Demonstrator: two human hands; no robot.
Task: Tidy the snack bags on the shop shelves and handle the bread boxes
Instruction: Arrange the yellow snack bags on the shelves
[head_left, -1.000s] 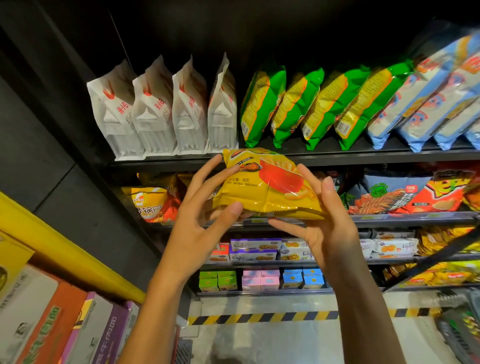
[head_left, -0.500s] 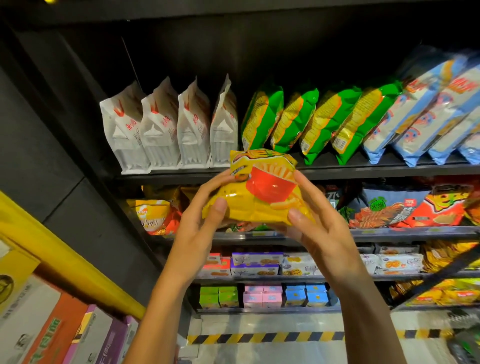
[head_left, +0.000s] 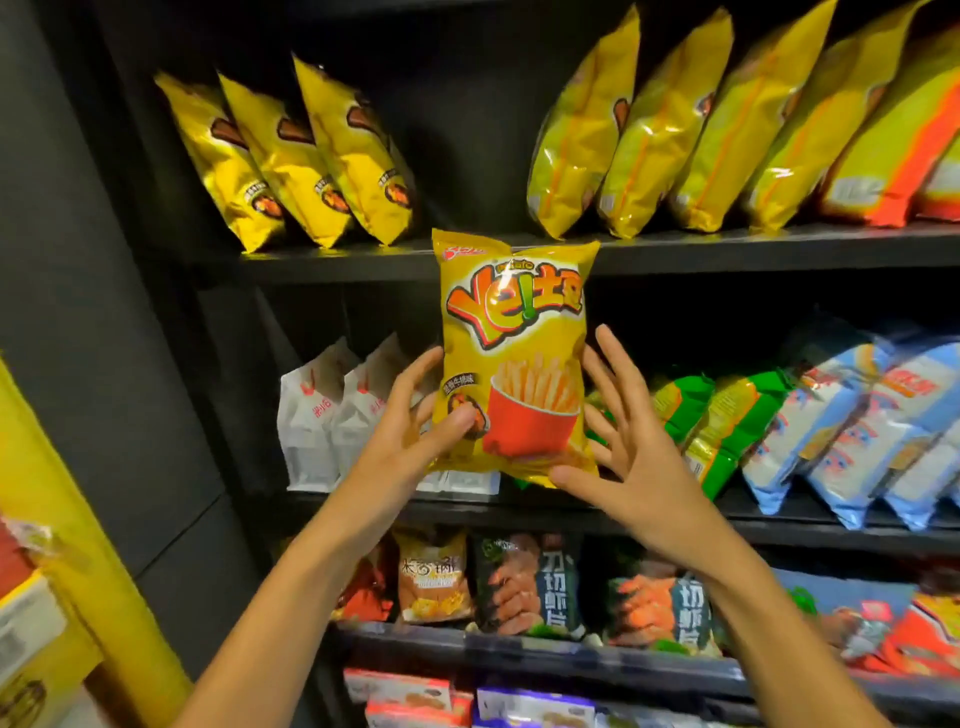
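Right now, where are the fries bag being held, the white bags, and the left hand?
Fries bag (head_left: 514, 332): head view, on its printed logo.
White bags (head_left: 306, 436): head view, front of the leftmost bag.
Left hand (head_left: 400, 441): head view, back of the hand.

Shop: dark shelves (head_left: 675, 249) w/ rows of snack bags (head_left: 654, 130).

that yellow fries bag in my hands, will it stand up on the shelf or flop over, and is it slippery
The fries bag looks puffed with air, so probably light and easy to crush. Its glossy film shines, so likely slippery; the left hand and right hand hold it from both sides. Similar bags on the top shelf lean, so expect tipping.
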